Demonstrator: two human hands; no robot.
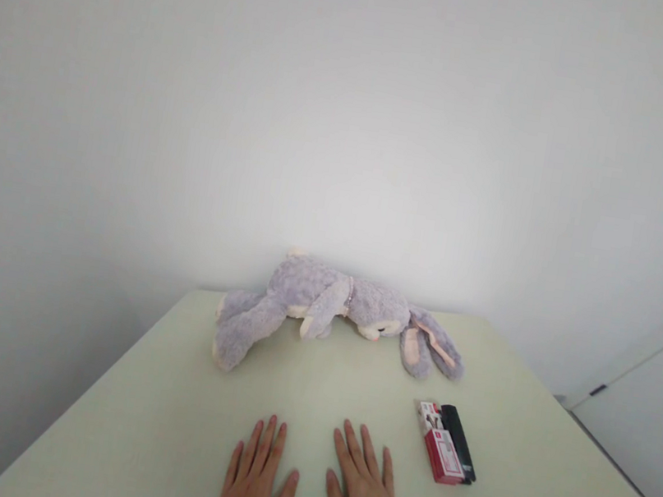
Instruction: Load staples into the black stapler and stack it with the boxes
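My left hand and my right hand lie flat, palms down, side by side on the pale green table near its front edge. Neither hand holds anything, and the fingers are slightly spread. A grey plush rabbit with long pink-lined ears lies on its side across the far part of the table, head toward the right. A small red and white box rests to the right of my right hand, with a black oblong object lying along its right side.
A plain white wall rises right behind the table's far edge. At the right stands a white cabinet or door with a small dark handle. The table's left and right edges slant away toward the wall.
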